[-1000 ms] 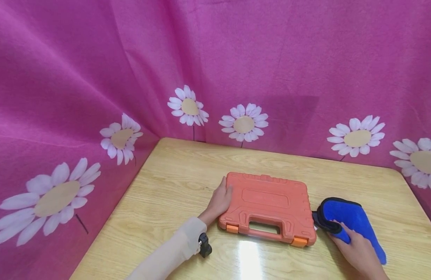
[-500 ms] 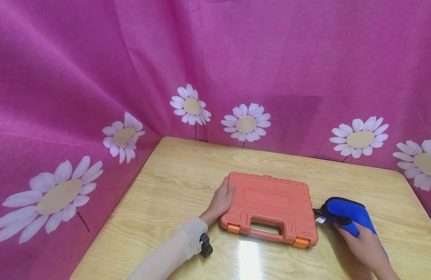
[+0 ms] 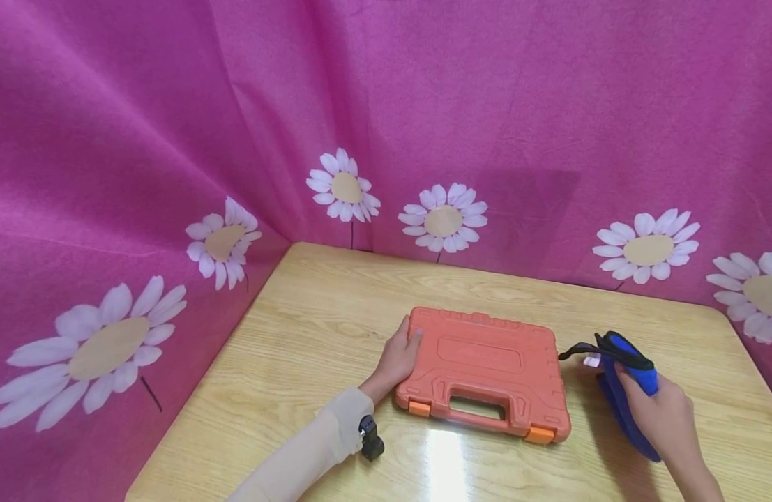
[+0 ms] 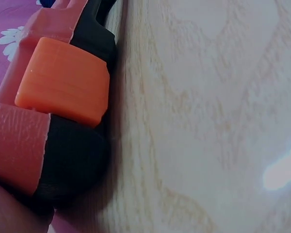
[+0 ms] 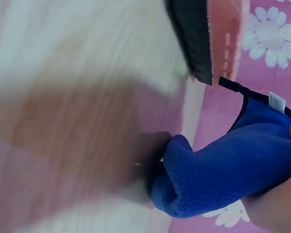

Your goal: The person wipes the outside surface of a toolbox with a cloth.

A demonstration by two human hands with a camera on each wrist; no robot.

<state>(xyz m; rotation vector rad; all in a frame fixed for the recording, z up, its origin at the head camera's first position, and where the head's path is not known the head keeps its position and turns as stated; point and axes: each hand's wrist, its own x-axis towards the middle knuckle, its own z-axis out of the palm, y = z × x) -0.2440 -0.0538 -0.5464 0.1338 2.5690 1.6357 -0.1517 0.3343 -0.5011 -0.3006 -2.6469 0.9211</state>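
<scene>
A red plastic carrying case with two orange latches and a handle opening lies flat on the table. My left hand holds its left edge, thumb on the lid. Up close, the left wrist view has one orange latch and the black lower shell. Right of the case, my right hand grips a folded blue cloth with black edging, raised above the table. Its thin black strap reaches toward the case's right side. A white tag shows on the cloth in the right wrist view.
The wooden table runs back to a pink curtain printed with white daisies, which also covers the left side. A small black device sits at my left wrist. Light glares on the table in front of the case.
My right hand has lifted and tilted the blue cloth, which lay spread out before and now hangs folded. Its strap shows longer. The left hand and the case stay nearly in place.
</scene>
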